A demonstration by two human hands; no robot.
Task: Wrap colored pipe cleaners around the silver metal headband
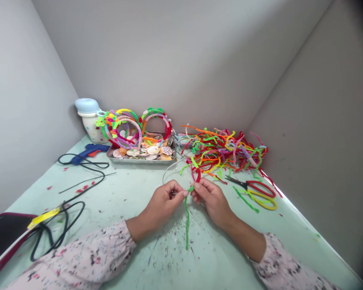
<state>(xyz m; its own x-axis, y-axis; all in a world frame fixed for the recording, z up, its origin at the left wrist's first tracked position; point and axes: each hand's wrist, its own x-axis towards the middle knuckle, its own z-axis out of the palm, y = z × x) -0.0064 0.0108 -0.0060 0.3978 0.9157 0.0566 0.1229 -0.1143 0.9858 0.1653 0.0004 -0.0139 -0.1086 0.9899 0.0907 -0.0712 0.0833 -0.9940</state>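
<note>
My left hand [168, 202] pinches a thin headband [164, 177], whose pale wire arcs up behind my fingers. Opposite it, my right hand [211, 199] is closed on the same band where its red wrapping [198, 175] begins. Between my fingertips a green pipe cleaner [186, 225] is wound round the band, and its loose end hangs down toward the table's front. Behind my hands lies a tangled heap of coloured pipe cleaners [226, 151].
Scissors [260, 193] lie at the right beside green pieces. A metal tray [142, 161] holds shells, with wrapped headbands [127, 129] on it. Left are a blue glue gun [89, 153], black cable [67, 219], a lidded cup [92, 123] and a dark tablet-like object [10, 231].
</note>
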